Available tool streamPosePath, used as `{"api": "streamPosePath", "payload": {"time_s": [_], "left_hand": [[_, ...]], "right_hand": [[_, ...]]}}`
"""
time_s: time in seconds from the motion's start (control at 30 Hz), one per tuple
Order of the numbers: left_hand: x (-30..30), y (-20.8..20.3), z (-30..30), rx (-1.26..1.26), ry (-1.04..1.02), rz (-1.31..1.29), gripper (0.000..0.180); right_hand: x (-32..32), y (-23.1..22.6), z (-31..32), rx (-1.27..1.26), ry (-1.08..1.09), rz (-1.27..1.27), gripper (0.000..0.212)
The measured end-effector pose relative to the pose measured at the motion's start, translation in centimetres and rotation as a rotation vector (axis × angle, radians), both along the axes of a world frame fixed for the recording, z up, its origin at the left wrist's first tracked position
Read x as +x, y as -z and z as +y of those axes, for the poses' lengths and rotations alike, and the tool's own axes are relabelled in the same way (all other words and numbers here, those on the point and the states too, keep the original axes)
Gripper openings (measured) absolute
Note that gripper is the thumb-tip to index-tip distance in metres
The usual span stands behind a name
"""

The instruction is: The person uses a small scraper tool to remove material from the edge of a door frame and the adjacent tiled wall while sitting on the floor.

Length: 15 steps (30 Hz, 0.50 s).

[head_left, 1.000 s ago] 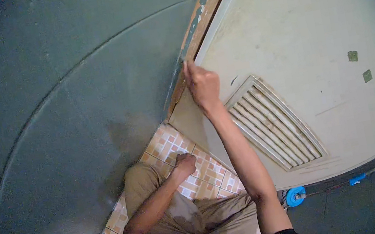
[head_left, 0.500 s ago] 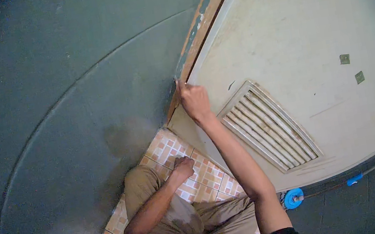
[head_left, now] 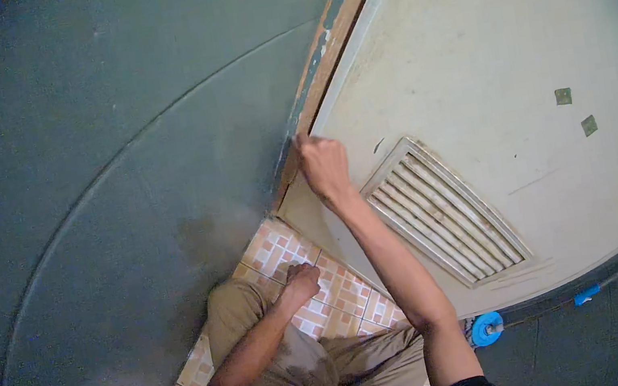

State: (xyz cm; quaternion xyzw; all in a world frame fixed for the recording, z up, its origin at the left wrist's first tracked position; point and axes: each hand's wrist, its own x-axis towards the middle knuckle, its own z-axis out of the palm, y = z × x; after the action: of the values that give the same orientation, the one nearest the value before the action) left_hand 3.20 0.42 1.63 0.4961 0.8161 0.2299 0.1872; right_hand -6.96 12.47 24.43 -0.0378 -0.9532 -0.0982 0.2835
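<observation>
My right hand (head_left: 325, 164) is raised to the lower part of the wooden door frame (head_left: 320, 80), fingers pinched together at its painted edge. Whatever they hold, if anything, is too small and blurred to make out. The frame's bare brown wood carries ragged strips of grey-green paint. Lower down, my left hand (head_left: 303, 281) is curled into a fist beside my bent knee, above the patterned tiles, with nothing seen sticking out of it. Right of the frame is a cream door (head_left: 485, 73) with a slatted vent (head_left: 443, 211) near my right forearm.
A grey-green wall (head_left: 114, 250) with a curved raised line fills the left side. Orange and white floor tiles (head_left: 276, 241) lie under my legs. Along the door's bottom edge, at right, are a blue round piece (head_left: 486, 329) and blue tape bits (head_left: 587, 295).
My right hand's fingertips have shifted slightly down and right along the frame edge, and the extended finger has drawn in. My left hand stays in place. The view has moved a little.
</observation>
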Motion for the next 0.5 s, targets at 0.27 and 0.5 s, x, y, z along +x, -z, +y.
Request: {"api": "streamPosePath", "payload": {"time_s": [0.27,0.5], "left_hand": [[0.4,1.9,1.1,-0.041,0.033,0.095,0.021],[-0.1,2.2,0.2,-0.03,-0.017,0.082,0.018]], "right_hand": [[-0.5,-2.2,0.6,-0.039,-0.168,0.252,0.019],[-0.3,-4.3,-1.5,-0.096,-0.087,0.247,0.025]]}}
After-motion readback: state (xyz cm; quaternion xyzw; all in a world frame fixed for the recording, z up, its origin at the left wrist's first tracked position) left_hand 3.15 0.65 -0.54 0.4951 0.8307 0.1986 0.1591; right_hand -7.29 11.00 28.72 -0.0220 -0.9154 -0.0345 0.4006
